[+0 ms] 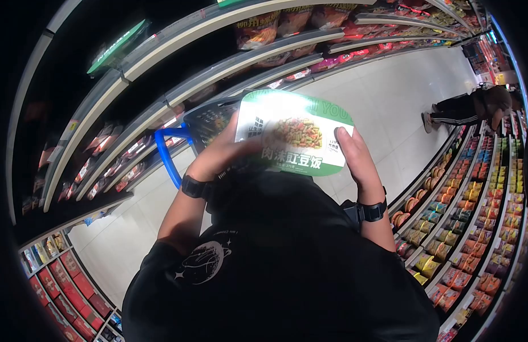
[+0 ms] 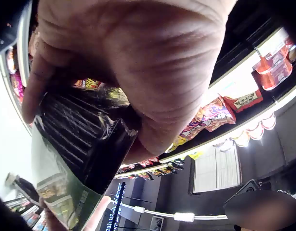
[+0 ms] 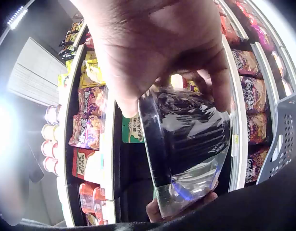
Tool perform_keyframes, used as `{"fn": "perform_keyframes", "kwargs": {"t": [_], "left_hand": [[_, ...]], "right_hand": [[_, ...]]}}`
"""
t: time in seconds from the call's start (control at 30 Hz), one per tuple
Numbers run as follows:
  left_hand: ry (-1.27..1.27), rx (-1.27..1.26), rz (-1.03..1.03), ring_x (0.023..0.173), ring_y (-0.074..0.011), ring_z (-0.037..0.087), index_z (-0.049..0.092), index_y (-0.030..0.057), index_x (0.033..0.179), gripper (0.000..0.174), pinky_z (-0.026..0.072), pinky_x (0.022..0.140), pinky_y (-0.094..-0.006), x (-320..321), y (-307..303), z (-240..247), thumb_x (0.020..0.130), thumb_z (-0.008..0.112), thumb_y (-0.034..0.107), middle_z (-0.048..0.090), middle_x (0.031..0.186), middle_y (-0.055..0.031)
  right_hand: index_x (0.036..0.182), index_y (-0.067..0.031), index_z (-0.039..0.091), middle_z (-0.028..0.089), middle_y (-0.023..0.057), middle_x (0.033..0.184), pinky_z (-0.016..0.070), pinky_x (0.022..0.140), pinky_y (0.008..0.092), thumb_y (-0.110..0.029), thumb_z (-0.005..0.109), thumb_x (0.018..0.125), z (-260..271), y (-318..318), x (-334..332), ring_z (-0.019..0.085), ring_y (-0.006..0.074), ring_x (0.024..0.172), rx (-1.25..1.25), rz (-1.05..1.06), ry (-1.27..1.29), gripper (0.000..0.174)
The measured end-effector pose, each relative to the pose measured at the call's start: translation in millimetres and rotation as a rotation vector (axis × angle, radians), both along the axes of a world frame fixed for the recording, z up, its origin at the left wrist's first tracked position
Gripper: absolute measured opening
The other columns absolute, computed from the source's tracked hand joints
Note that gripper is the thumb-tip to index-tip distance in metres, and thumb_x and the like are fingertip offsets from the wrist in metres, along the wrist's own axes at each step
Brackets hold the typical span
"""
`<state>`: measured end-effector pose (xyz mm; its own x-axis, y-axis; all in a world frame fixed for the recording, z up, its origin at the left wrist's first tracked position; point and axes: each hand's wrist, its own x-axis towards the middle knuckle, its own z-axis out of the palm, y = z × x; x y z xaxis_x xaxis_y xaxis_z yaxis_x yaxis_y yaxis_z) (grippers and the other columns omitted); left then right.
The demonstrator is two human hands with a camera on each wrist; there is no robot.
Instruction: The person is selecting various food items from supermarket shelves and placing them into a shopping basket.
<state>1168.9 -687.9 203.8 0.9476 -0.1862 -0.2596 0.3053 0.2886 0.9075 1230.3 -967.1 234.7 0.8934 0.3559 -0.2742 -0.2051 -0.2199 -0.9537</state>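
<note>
Fingers of the left hand [image 1: 218,159] and right hand [image 1: 358,159] grip the food box [image 1: 298,135] mid-frame, off the shelf [image 1: 264,54], outside the basket [image 1: 210,121].

Glare bleaches the green-and-white printed package [image 1: 296,134] toward its twelve o'clock; a white light [image 3: 2,132] flares at nine o'clock in the right wrist view. Fisheye distortion bends the pale shelf edges [image 1: 155,55].
</note>
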Motion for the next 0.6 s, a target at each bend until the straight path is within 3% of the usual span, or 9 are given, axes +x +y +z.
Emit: {"fn": "perform_keyframes", "kwargs": {"t": [0.33,0.53,0.6], "left_hand": [[-0.061,-0.098,0.018,0.129,-0.0212,0.042,0.025,0.0039,0.147,0.081,0.0358,0.107,-0.0346,-3.2,5.8,2.7,0.079,0.068,0.003,0.044,0.139,-0.0112],[-0.159,0.026,0.025,0.126,-0.0182,0.044,0.028,0.0033,0.143,0.078,0.0380,0.105,-0.0328,-1.3,1.7,9.2,0.079,0.074,0.005,0.046,0.135,-0.0096],[-0.142,0.044,0.023,0.126,-0.0198,0.045,0.026,0.0057,0.146,0.082,0.0397,0.105,-0.0338,-2.4,-0.6,10.7,0.078,0.070,-0.004,0.046,0.136,-0.0091]], "right_hand": [[0.137,-0.0001,0.045,0.059,0.0105,0.122,0.0425,0.096,0.0314,-0.028,0.054,0.097,13.4,4.9,2.3,0.054,0.0164,0.112,-0.015,0.031,-0.083,0.050],[0.137,-0.0007,0.043,0.057,0.0108,0.125,0.0412,0.098,0.0311,-0.032,0.054,0.098,1.5,4.1,1.9,0.053,0.0169,0.115,0.143,-0.048,-0.034,0.052],[0.138,-0.0003,0.042,0.056,0.0108,0.126,0.0410,0.099,0.0310,-0.033,0.054,0.098,1.7,5.5,-0.1,0.053,0.0170,0.115,0.211,-0.071,-0.010,0.052]]}}
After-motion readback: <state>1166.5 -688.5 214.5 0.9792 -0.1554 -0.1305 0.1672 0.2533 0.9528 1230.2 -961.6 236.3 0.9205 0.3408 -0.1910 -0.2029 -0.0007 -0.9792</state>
